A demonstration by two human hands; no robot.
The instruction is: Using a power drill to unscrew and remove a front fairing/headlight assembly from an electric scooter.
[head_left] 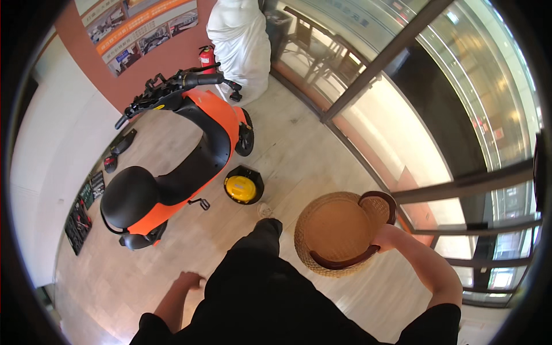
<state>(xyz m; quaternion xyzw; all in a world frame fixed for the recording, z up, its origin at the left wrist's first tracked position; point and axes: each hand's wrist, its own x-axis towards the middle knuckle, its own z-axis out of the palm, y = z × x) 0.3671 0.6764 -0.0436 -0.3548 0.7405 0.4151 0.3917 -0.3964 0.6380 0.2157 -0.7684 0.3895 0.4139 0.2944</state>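
Observation:
On the right, my right hand (388,238) is closed on the end of the dark brown armrest of a round wicker armchair (336,227). The chair has a tan seat, and its curved rail wraps around part of the rim. My left hand (188,280) hangs beside my left leg, loosely open, with nothing visible in it and touching nothing. Part of its fingers is hidden from above. An orange and black electric scooter (195,190) stands ahead on the left. Between scooter and chair, a yellow hard hat (240,188) rests in a black container on the floor.
A toolbox (77,227) lies unfolded by the left wall, near a black and red part (118,150). A fire extinguisher (206,57) and a white-draped object (238,52) stand at the back. Framed glass doors (374,80) run along the right.

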